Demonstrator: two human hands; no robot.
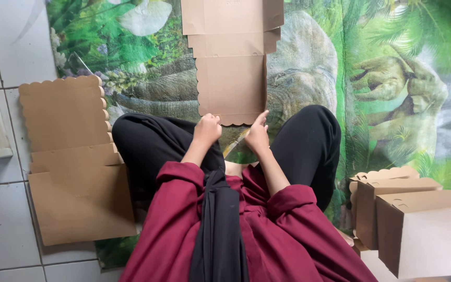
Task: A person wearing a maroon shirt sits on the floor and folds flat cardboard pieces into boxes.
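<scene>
Seemingly light, bendable flat cardboard box blank (230, 78) (scalloped near edge): left hand (207, 129) clenched, right hand (257, 134) pinching that edge, the best grip.

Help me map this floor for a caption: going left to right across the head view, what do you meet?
Stack of flat cardboard sheets → left hand → flat box blank at which both hands meet → right hand → folded cardboard boxes.

Well left of your fingers a stack of flat brown cardboard blanks (74, 156) lies on white floor tiles (1, 219), folded brown boxes (413, 219) well right, jungle-print mat (392, 78) beyond.
</scene>
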